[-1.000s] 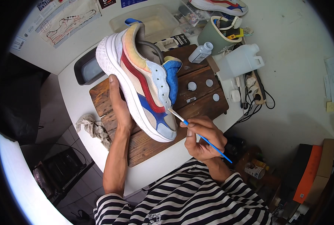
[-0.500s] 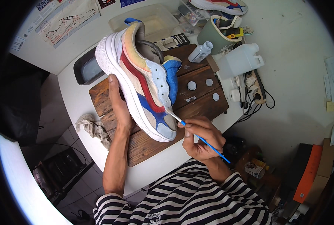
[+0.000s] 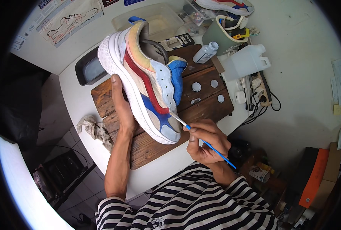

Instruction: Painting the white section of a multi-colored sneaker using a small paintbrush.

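My left hand [image 3: 122, 113] grips a multicoloured sneaker [image 3: 147, 86] by its white sole, holding it above a dark wooden board [image 3: 136, 155], toe toward me. A grey coiled insert curves inside the shoe. In my right hand [image 3: 203, 138] is a thin blue-handled paintbrush [image 3: 220, 152], pinched near its ferrule, with its tip against the light blue lace panel beside the red stripe, near the toe. On the board are an upright pale bottle [image 3: 205, 53] and several small white round pieces [image 3: 196, 87]. A crumpled cloth [image 3: 94, 129] lies by the board's left edge.
Around the board on the white table [image 3: 159, 180] are a dark tray [image 3: 88, 65], a clear container [image 3: 151, 21], a green bucket [image 3: 216, 40], a plastic jug [image 3: 243, 63] and a power strip [image 3: 265, 94]. Another sneaker [image 3: 228, 7] sits at the back; boxes [image 3: 314, 176] stand lower right.
The brush and my right hand have shifted slightly, the tip staying at the lace panel near the toe. The shoe in my left hand has barely moved.
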Tool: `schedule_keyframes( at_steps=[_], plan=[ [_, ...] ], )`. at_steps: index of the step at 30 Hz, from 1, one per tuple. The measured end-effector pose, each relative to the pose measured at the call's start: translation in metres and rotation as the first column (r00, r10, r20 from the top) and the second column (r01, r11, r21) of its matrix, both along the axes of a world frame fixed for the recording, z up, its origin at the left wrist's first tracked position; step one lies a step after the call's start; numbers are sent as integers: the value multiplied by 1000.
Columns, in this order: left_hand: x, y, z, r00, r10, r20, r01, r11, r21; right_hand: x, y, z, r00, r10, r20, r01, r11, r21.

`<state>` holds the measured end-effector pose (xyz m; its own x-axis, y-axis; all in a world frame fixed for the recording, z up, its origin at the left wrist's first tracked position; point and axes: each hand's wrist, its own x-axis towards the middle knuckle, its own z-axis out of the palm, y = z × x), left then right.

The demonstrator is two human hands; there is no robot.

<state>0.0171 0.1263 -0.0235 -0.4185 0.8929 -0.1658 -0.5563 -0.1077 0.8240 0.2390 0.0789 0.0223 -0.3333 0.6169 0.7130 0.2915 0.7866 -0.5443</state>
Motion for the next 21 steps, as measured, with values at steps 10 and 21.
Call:
schedule_keyframes(
  at_steps=[10,21],
  plan=[
    [-3,-2,-1,999,-29,-19,29,999,-16,-1,0,-3,1000,-14,3,14,1000,2],
    [0,-1,2,1000,-17,-11,17,1000,-21,-2,-1,-10,998,-52,-31,53,998,43]
  ],
)
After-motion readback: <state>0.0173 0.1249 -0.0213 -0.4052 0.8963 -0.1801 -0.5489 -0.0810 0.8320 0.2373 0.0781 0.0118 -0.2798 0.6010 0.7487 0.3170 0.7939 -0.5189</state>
